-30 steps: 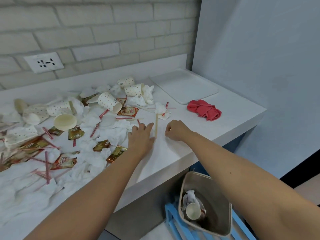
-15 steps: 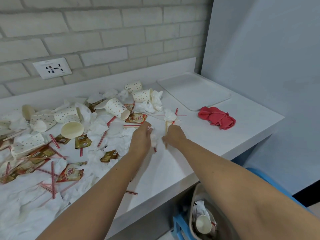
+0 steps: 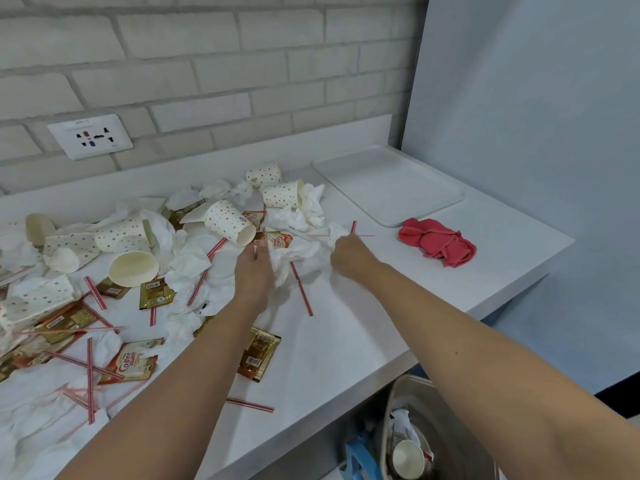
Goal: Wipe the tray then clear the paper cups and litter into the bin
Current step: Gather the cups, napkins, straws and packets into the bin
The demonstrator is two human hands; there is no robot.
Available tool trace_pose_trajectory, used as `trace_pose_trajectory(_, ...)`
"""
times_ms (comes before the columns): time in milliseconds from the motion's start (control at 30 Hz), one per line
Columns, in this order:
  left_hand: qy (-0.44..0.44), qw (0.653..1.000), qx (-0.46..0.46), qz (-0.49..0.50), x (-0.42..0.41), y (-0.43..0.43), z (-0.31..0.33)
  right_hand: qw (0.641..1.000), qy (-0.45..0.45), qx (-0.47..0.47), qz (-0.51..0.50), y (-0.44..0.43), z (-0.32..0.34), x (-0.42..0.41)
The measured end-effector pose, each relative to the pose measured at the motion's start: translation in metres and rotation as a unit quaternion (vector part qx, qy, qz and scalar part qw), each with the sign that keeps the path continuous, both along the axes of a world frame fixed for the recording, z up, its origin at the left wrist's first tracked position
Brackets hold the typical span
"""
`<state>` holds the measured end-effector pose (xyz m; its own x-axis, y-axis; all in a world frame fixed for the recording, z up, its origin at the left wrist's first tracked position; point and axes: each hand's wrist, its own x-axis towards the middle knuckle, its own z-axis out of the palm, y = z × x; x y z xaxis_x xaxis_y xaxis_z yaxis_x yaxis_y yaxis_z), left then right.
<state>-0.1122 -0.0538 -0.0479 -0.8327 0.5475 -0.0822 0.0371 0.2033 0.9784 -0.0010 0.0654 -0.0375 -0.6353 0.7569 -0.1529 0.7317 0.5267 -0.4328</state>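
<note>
Observed left grip [image 3: 254,268] and right grip [image 3: 349,252] both clenched on tissue [image 3: 301,252] bunched between them on tabletop [image 3: 346,341]. Judged bin [image 3: 387,420], below the near edge to the right, closer to right grip. Cups [image 3: 228,221] nearer left grip.

My right hand [image 3: 349,254] curls away from me — its fingertips sit behind the knuckles, so what they pinch I cannot tell. My left hand [image 3: 254,271] has its fingertips buried in crumpled tissue [image 3: 298,252]. The bin [image 3: 457,420] is cut off by the bottom edge, the litter pile [image 3: 41,306] by the left edge. 1 sachet [image 3: 259,355] lies partly under my left forearm.
</note>
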Motion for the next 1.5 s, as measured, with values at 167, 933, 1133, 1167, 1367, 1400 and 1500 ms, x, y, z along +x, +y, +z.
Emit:
trace_pose_trajectory(167, -0.168, 0.984, 0.052, -0.025, -0.007, 0.000, 0.001, 0.992, 0.102, 0.021, -0.073, 0.024, 0.000, -0.001)
trace_pose_trajectory(933, -0.236, 0.967, 0.073, -0.058, 0.024, 0.007, 0.007, 0.947, 0.318, 0.011, -0.049, 0.023, 0.000, 0.046)
trace_pose_trajectory(1133, -0.192, 0.973, 0.073, -0.102, 0.070, 0.021, 0.017, 0.937, 0.333, -0.092, -0.048, 0.013, 0.047, 0.102)
trace_pose_trajectory(1167, -0.182, 0.974, 0.072, -0.118, 0.079, 0.023, 0.018, 0.944, 0.313, -0.092, -0.047, 0.011, 0.056, 0.113)
trace_pose_trajectory(1367, -0.053, 0.962, -0.023, -0.268, 0.147, 0.028, 0.032, 0.982, 0.171, -0.068, -0.039, -0.004, 0.096, 0.187)
trace_pose_trajectory(1400, -0.027, 0.954, -0.040, -0.295, 0.158, 0.027, 0.035, 0.986, 0.151, -0.069, -0.034, -0.007, 0.099, 0.198)
trace_pose_trajectory(1500, 0.036, 0.920, -0.070, -0.383, 0.193, 0.025, 0.034, 0.990, 0.095, -0.094, -0.036, -0.017, 0.100, 0.228)
